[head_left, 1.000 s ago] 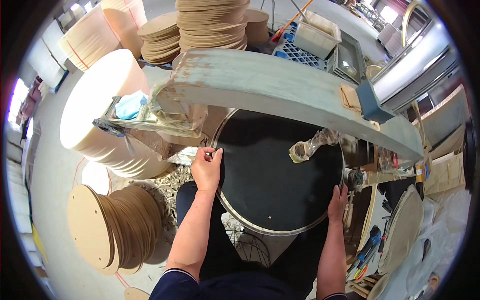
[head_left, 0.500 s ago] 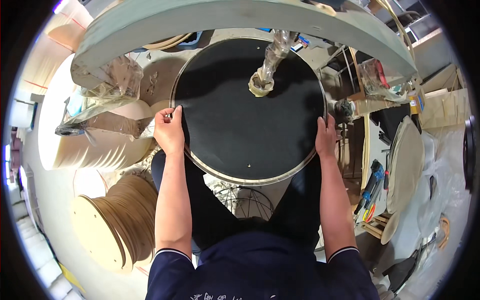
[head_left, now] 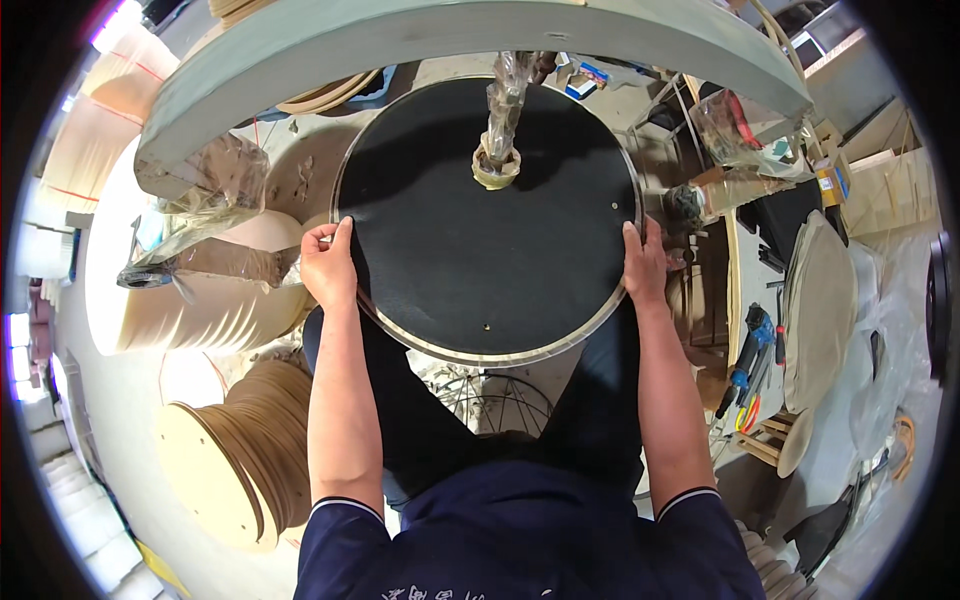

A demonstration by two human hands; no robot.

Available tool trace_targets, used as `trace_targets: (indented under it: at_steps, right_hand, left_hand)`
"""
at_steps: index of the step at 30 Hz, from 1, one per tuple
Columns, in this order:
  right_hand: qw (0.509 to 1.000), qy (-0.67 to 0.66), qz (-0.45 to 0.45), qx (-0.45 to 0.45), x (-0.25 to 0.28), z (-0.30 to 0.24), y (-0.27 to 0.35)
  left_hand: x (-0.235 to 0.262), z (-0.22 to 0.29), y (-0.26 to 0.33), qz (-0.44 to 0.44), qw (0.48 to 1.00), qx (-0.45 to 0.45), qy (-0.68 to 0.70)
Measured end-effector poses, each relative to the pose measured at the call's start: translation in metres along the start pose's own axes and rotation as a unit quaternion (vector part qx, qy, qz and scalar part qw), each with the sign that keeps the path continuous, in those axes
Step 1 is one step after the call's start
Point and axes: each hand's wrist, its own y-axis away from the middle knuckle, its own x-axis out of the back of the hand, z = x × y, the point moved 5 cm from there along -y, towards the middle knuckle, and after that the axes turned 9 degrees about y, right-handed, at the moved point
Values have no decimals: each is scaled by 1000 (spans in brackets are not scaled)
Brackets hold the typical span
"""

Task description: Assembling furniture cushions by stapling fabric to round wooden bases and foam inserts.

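Observation:
A large round black panel [head_left: 480, 260] with a pale rim lies over my lap, its surface dark and smooth with small brass-coloured dots. My left hand [head_left: 330, 265] grips its left edge, thumb on top and fingers curled at the rim. At the opposite edge my right hand [head_left: 647, 262] holds the rim too, thumb on the black face and the other fingers partly hidden on the outer side. A plastic-wrapped rod [head_left: 505, 105] reaches down over the panel's upper half, ending in a tape-wrapped collar [head_left: 496, 168].
A curved grey-green beam [head_left: 480, 38] arches across the far side. Wrapped brackets [head_left: 215, 180] hang from it. A cord-wound spool [head_left: 240, 450] stands at lower left. On the right are a blue power tool [head_left: 752, 345], a stack of beige round pieces [head_left: 820, 310] and a stool [head_left: 790, 440].
The dot near the panel's far edge no longer shows, and one now shows by the right rim, so the panel appears turned. My view has shifted slightly; both hands stay at the rim.

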Motion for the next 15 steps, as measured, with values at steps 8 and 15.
trace_targets:
  at_steps: [8,15]
  right_hand:
    - [1000,-7,-2,12,1,-3,-1]
    - [1000,-20,-2,13,6,-6,2]
  left_hand:
    - [-1,-1,-3,4,1000,-11,3]
    - [-3,1,1,8,1000,-12,0]
